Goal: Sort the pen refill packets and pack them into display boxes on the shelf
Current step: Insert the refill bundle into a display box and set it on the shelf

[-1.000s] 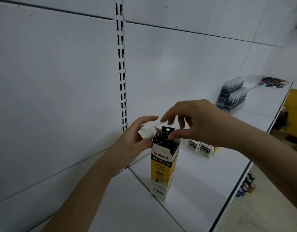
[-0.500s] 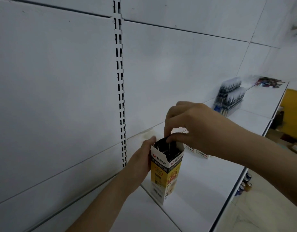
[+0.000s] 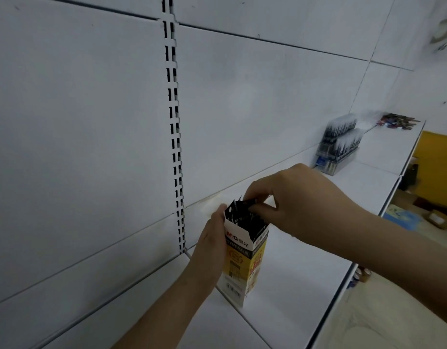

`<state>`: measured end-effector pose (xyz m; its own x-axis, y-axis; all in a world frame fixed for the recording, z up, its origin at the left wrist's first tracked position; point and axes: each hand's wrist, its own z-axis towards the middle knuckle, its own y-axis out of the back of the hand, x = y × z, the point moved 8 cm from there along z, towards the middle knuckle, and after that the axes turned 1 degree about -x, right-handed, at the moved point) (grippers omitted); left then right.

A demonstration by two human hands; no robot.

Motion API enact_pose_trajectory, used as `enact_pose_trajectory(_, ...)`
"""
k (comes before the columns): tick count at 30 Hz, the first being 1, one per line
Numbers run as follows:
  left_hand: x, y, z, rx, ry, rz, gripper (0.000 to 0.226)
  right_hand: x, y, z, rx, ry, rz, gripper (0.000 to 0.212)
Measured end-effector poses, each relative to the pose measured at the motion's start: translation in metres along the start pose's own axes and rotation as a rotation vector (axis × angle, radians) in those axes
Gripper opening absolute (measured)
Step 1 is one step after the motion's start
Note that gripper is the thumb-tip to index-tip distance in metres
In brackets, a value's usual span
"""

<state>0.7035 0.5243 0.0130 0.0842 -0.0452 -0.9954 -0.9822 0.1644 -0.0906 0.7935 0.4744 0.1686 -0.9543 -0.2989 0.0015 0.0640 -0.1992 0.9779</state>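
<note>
A tall yellow, black and white display box (image 3: 245, 260) stands upright on the white shelf (image 3: 292, 285), its top open. Black pen refill packets (image 3: 245, 217) stick out of the opening. My left hand (image 3: 212, 238) grips the box's left side and back. Over the opening, my right hand (image 3: 292, 197) pinches the tops of the packets with thumb and curled fingers.
Farther right on the shelf stand clear display boxes of dark pens (image 3: 340, 144), with a loose pile of coloured items (image 3: 398, 120) beyond. A slotted upright (image 3: 175, 147) runs down the back panel. Below the shelf edge, cans (image 3: 360, 275) and cartons (image 3: 418, 217) lie on the floor.
My right hand has come down onto the box opening and now pinches the packets. My left hand has slid lower along the box's side. The small boxes behind are now hidden.
</note>
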Motion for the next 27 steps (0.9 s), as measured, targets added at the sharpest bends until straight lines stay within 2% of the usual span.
enact_pose_trajectory(5,0.003,-0.002,-0.002,0.011,0.003,-0.003,0.056,-0.002,-0.017,0.002,0.219,-0.004,0.033,0.026)
enact_pose_trajectory(12,0.0,-0.008,-0.007,0.076,-0.002,-0.021,0.063,0.002,-0.036,-0.003,0.528,0.082,0.122,0.023)
enact_pose_trajectory(14,0.0,-0.011,-0.008,0.097,-0.009,-0.018,0.063,0.0,-0.026,-0.004,0.494,0.097,0.115,0.022)
enact_pose_trajectory(16,0.001,-0.013,-0.008,0.119,0.002,-0.022,0.061,-0.001,-0.005,0.001,0.296,0.133,0.094,0.021)
enact_pose_trajectory(18,0.001,-0.018,-0.01,0.148,0.009,-0.017,0.06,0.004,0.011,0.003,0.138,0.192,0.013,0.028)
enact_pose_trajectory(19,-0.001,-0.019,-0.01,0.152,-0.002,-0.014,0.059,0.008,0.011,0.003,0.135,0.221,0.022,0.031)
enact_pose_trajectory(22,-0.002,-0.018,-0.008,0.131,-0.029,-0.002,0.059,0.017,-0.005,-0.002,0.259,0.266,0.163,0.029)
enact_pose_trajectory(27,-0.001,-0.02,-0.012,0.14,-0.018,0.015,0.063,0.02,-0.002,-0.005,0.219,0.287,0.0,0.025)
